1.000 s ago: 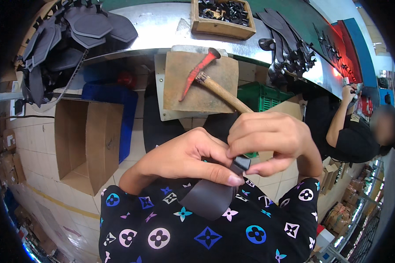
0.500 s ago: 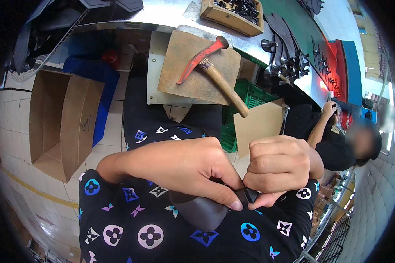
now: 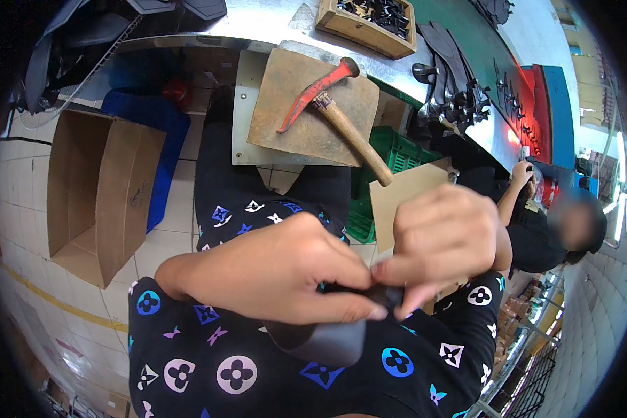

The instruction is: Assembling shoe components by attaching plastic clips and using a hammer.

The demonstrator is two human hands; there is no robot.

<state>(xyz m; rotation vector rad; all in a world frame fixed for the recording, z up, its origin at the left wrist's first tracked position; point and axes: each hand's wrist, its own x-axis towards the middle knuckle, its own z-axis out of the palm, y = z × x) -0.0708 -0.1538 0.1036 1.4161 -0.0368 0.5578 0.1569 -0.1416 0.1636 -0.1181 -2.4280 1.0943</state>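
My left hand (image 3: 278, 272) is closed round a black shoe piece (image 3: 331, 341), smooth and rounded at its wide end, which lies low over my lap. Its narrow dark end comes out between the left thumb and fingers. My right hand (image 3: 445, 240) is at that narrow end, fingers curled and thumb side against it, somewhat blurred. The palms and the gripped part of the piece are hidden. Ahead of my hands a hammer (image 3: 348, 129) with a red head and wooden handle rests on a worn brown board (image 3: 271, 118).
A metal bench (image 3: 278, 31) holds a wooden box (image 3: 358, 35) of small black parts and several black shoe pieces (image 3: 442, 45). An open carton (image 3: 129, 188) stands at left. A green crate (image 3: 397, 153) and a cardboard sheet (image 3: 390, 209) are beyond my hands. A co-worker (image 3: 536, 237) sits at right.
My right hand has risen slightly and turned at the narrow end of the black shoe piece, now blurred. The left hand keeps its hold, shifted slightly left. The hammer stays put.
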